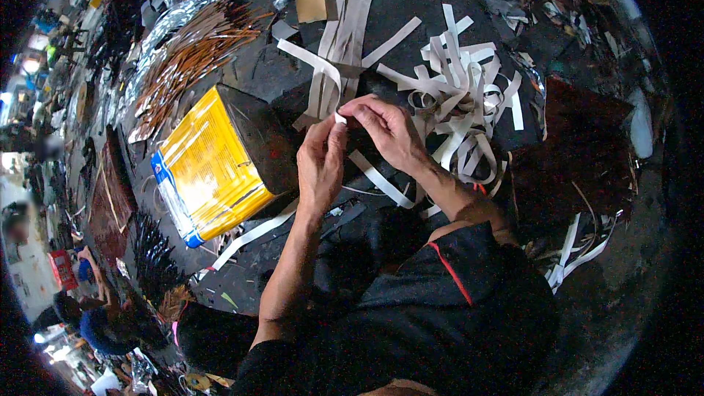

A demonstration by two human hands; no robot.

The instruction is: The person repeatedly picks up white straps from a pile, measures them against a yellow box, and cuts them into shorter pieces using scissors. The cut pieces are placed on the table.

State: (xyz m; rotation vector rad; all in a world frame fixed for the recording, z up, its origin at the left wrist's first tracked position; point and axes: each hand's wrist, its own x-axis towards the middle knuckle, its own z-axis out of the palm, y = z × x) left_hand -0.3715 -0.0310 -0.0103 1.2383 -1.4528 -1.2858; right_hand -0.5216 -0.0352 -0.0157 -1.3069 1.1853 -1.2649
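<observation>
A narrow white strip [317, 59], pale and flexible like tape or webbing, curves down to my two hands. My left hand [322, 165] pinches its near end between thumb and fingertips. From the right, my right hand [387, 129] meets it there, thumb and forefinger closed at the same end; the exact grip is partly hidden by the fingers. Just beyond my hands lies a bundle of straight white strips [353, 29]. To the right of my right hand is a loose, tangled heap of similar strips [459, 77], some curled into loops.
A yellow and blue box-like container [213, 169] with a dark open side lies left of my left hand. Brown thin rods [194, 48] are heaped at the far left. A tan square piece [311, 3] lies beyond the bundle. A dark reddish-brown sheet [572, 154] lies right.
</observation>
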